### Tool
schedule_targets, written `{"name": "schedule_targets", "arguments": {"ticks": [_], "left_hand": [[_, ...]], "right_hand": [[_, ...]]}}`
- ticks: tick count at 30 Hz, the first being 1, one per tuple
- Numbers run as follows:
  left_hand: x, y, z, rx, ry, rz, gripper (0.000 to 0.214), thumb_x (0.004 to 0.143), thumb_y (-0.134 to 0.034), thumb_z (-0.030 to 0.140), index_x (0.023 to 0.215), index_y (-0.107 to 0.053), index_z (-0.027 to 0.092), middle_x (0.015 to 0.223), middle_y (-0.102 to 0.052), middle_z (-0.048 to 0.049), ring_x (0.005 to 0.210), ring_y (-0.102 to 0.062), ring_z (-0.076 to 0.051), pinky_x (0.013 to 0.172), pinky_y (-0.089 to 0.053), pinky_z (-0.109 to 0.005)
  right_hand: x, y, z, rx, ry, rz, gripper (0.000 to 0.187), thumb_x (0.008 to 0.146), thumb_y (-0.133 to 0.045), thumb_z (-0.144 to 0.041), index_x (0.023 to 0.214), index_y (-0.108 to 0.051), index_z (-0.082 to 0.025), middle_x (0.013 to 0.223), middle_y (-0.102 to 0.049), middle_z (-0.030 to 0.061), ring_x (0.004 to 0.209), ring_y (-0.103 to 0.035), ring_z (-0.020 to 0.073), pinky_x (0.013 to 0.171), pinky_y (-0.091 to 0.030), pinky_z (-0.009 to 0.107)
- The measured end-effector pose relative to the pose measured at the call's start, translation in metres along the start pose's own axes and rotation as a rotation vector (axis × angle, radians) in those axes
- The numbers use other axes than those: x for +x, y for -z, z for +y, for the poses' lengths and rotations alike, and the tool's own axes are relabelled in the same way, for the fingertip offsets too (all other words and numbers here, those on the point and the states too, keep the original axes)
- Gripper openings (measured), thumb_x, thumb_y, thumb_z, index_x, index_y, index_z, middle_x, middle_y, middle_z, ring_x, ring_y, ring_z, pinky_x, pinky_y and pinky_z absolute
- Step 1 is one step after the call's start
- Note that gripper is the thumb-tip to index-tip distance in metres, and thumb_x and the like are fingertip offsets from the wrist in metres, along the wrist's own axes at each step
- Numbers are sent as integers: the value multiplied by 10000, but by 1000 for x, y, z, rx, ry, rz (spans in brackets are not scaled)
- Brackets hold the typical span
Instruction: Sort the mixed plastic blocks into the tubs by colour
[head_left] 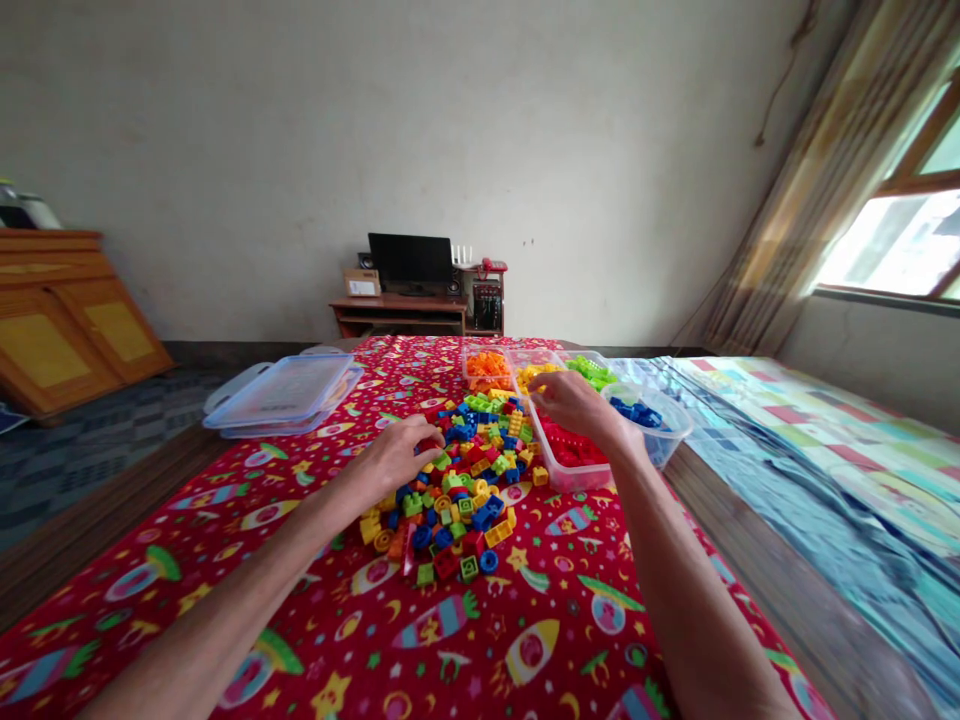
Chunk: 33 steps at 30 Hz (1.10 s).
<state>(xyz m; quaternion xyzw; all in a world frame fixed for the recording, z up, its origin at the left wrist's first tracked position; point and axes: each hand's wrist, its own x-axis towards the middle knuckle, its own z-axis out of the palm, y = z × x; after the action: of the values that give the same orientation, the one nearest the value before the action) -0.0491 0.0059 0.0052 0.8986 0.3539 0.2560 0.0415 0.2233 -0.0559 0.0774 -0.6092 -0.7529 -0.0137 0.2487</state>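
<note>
Head view: where is your left hand (405, 450), and how are its fingers set?

It's over the left side of a loose heap of red, yellow, green and blue plastic building blocks (465, 487), back upward. Your fingers bend down close to the blocks; you can't tell from here whether they pinch one.

And your right hand (576, 400)?

That one reaches forward, to the right of the heap, with its fingers curled downward beside the yellow plastic blocks (531, 374). Its own back hides the fingertips, so whether it grips anything can't be told.

What surrounds your right hand?

Beneath it, and nearer you, a clear rectangular plastic container (577, 480) bears red plastic blocks (566, 447). Past your fingers to the left lie orange plastic blocks (487, 363), also in clear plastic; just beyond your hand are bright green plastic blocks (590, 372). Right of your hand, a round clear plastic bowl (679, 425) has dark blue plastic blocks (636, 412) inside.

Anything on your left hand's other side?

Farther out to its left, flat clear plastic lids (289, 388) lie stacked. Under both your hands spreads a red cloth printed with rockets and stars (540, 545). Well beyond them, a black flat-screen monitor (411, 262) stands on a brown wooden desk (401, 301).
</note>
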Motion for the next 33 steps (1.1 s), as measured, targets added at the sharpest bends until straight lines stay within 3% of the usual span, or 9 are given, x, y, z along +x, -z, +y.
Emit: {"name": "schedule_targets", "arguments": {"ticks": [6, 10, 18, 22, 27, 33], "left_hand": [[2, 2, 1, 11, 25, 7, 174, 806, -596, 336, 765, -698, 201, 781, -646, -37, 746, -618, -172, 692, -482, -267], [3, 4, 6, -42, 30, 9, 123, 779, -614, 284, 767, -703, 201, 820, -677, -51, 788, -641, -193, 740, -498, -292], [2, -5, 4, -423, 142, 36, 278, 709, -632, 311, 950, -689, 183, 946, -724, -47, 725, -680, -176, 660, -568, -286], [2, -2, 7, -366, 196, 28, 242, 671, -634, 265, 887, -706, 182, 899, -733, -42, 743, -684, -197, 688, -563, -295], [3, 4, 12, -353, 193, 52, 245, 688, -652, 291, 903, -712, 190, 947, -739, -52, 847, -682, -225, 769, -546, -312], [3, 5, 26, -391, 164, 149, 271, 723, -637, 291, 970, -677, 186, 955, -729, -64, 836, -684, -221, 757, -550, -320]], "right_hand": [[0, -45, -34, -8, 206, -226, 278, 800, -475, -75, 940, -684, -194, 880, -687, 48, 809, -602, 145, 725, -433, 238], [-6, -60, -51, -121, 185, -329, 337, 812, -453, -82, 1056, -647, -210, 1055, -674, 81, 969, -606, 193, 775, -460, 270], [-10, -79, -44, -155, 212, -324, 362, 800, -440, -26, 1089, -631, -135, 1077, -644, 132, 1028, -579, 197, 866, -445, 277], [-2, -83, -34, -54, 212, -210, 366, 771, -467, -23, 1050, -664, -154, 977, -680, 95, 939, -601, 173, 811, -443, 240], [9, -74, -39, 305, 90, -80, 320, 746, -495, -55, 956, -711, -165, 823, -705, 54, 775, -633, 162, 709, -460, 246], [9, -75, -52, 1147, -150, -400, 350, 752, -613, -147, 1100, -645, -154, 662, -659, -14, 588, -619, 115, 625, -512, 249]]}}
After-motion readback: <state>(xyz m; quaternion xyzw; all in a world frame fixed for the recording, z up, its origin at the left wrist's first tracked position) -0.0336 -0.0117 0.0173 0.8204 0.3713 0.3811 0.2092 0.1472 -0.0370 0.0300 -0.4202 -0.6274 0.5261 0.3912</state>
